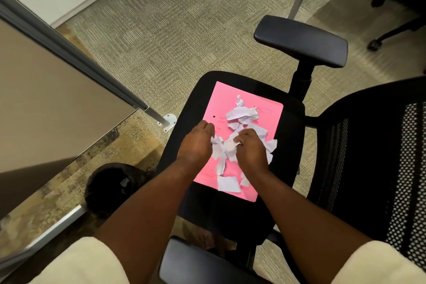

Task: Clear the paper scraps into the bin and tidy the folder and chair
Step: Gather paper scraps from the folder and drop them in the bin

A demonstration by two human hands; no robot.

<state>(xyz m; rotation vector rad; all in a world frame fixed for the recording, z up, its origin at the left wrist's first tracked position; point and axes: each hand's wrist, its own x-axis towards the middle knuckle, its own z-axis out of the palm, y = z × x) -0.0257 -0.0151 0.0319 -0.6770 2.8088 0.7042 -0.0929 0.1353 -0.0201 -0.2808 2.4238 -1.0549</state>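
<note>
Scraps of white paper (pixel 239 122) lie heaped on a pink folder (pixel 227 97), which rests flat on the black seat of an office chair (pixel 285 168). Both hands work at the middle of the heap: the left hand (pixel 196 143) is cupped with curled fingers, raking pieces toward the centre, and the right hand (pixel 250 148) is closed around a small wad of scraps. A dark round shape on the floor (pixel 161 37) to the left, partly under the desk edge, may be the bin (pixel 110 187), though I cannot say so for certain. The chief risk I see is spillage: the pieces are light and loose, several sit at the folder's right and lower edges, and a hasty scoop could flick them onto the seat or carpet. The folder may also slide on the seat if pushed sideways, and the chair could roll on its castors if leaned on. Faint printed lines and a small boxed outline show on the folder cover, but none of it is legible; no brand appears anywhere.
</note>
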